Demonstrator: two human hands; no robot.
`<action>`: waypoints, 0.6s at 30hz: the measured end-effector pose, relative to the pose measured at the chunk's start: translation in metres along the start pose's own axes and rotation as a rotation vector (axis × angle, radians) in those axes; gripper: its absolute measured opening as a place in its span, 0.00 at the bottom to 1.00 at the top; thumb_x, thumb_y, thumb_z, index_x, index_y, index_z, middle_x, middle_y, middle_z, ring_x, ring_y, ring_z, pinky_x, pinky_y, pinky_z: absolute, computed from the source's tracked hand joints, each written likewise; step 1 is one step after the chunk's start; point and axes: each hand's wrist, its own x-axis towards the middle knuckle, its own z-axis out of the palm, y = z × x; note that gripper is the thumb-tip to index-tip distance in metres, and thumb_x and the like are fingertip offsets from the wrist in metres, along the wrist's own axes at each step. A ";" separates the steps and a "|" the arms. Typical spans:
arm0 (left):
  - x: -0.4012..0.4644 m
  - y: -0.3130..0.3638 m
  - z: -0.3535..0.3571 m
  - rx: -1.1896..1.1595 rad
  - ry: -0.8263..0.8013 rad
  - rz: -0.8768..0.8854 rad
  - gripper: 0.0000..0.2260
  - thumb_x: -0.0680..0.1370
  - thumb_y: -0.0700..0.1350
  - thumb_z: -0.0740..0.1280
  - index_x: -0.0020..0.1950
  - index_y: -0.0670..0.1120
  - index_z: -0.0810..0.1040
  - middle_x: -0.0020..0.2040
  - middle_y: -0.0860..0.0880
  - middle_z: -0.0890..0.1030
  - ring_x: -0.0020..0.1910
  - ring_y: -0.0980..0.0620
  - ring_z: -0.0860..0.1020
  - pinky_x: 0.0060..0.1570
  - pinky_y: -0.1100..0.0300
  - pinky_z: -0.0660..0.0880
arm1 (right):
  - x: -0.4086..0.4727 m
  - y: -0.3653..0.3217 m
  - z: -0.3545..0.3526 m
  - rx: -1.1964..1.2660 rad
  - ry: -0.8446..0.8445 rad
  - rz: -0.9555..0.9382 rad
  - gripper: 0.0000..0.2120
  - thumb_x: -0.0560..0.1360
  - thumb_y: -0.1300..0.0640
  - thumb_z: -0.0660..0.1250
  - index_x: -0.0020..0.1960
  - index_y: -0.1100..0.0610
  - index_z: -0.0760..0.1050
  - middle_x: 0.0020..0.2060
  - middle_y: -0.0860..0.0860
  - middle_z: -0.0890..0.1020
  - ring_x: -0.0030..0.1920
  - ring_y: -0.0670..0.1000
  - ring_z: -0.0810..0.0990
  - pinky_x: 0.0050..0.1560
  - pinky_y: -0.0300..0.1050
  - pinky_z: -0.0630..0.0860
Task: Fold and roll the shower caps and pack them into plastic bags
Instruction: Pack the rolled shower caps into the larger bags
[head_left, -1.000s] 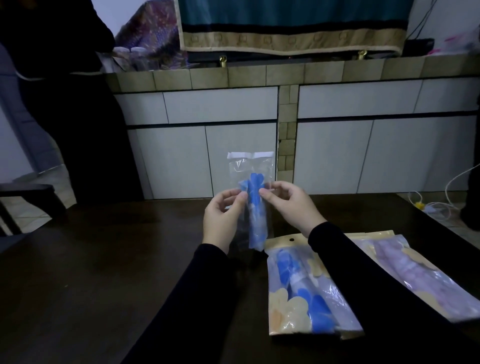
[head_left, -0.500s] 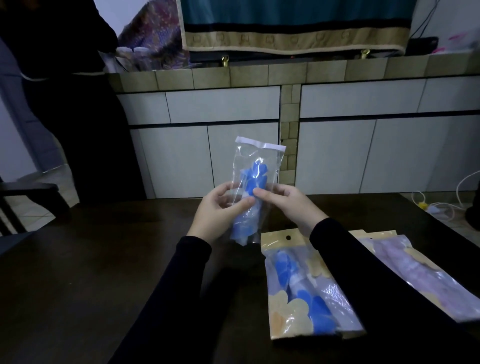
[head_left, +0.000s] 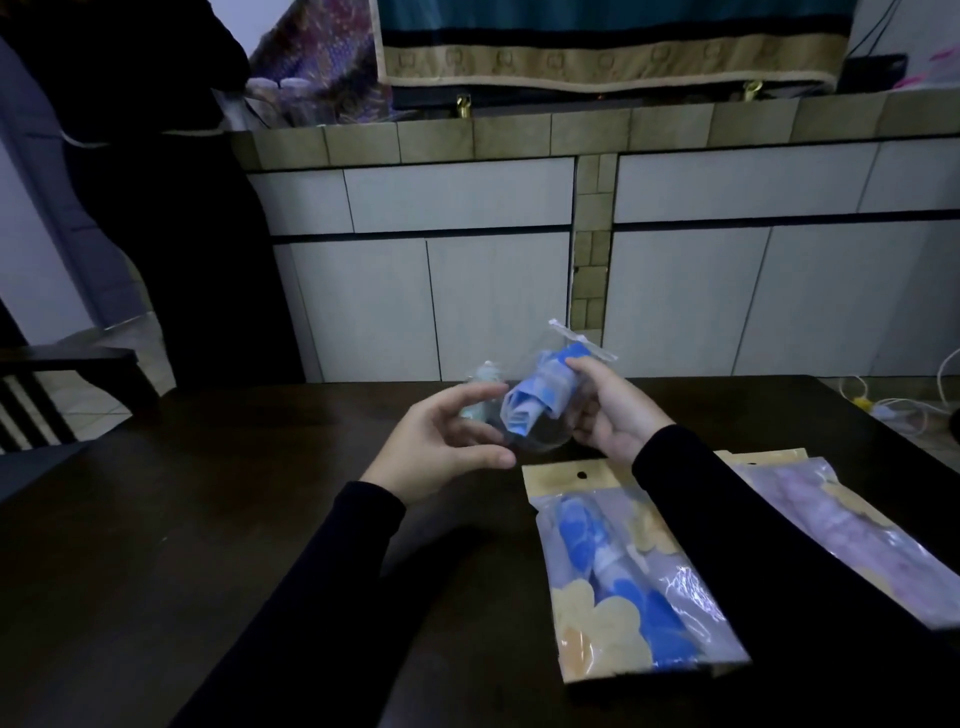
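Dim bluish light, hands motion-blurred, wide-angle bowing at edges.

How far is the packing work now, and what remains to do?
Done: two filled packets lie on the table, one with a blue cap, one with a purple cap. In hand: the right hand grips a clear bag with a rolled blue cap inside; the left hand is open beside it. Left: no further caps are visible.
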 end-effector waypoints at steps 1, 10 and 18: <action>0.000 0.001 0.000 0.046 0.006 0.029 0.28 0.62 0.35 0.79 0.58 0.54 0.79 0.49 0.49 0.84 0.43 0.52 0.82 0.47 0.58 0.79 | 0.000 -0.001 0.000 0.018 -0.013 0.019 0.18 0.72 0.45 0.69 0.57 0.55 0.79 0.44 0.52 0.83 0.39 0.51 0.78 0.42 0.44 0.72; -0.002 0.002 -0.005 0.576 0.164 0.501 0.10 0.70 0.45 0.74 0.51 0.47 0.83 0.59 0.53 0.78 0.51 0.58 0.78 0.41 0.69 0.73 | -0.019 0.001 0.002 -0.477 -0.108 0.072 0.28 0.72 0.32 0.64 0.54 0.56 0.81 0.33 0.50 0.81 0.27 0.45 0.71 0.30 0.36 0.66; -0.003 -0.009 -0.007 0.384 0.236 0.307 0.04 0.72 0.41 0.74 0.46 0.44 0.85 0.50 0.52 0.85 0.47 0.51 0.83 0.44 0.45 0.79 | -0.047 0.008 -0.007 -0.716 0.017 -0.500 0.26 0.80 0.37 0.48 0.53 0.53 0.78 0.41 0.49 0.80 0.39 0.43 0.75 0.38 0.37 0.67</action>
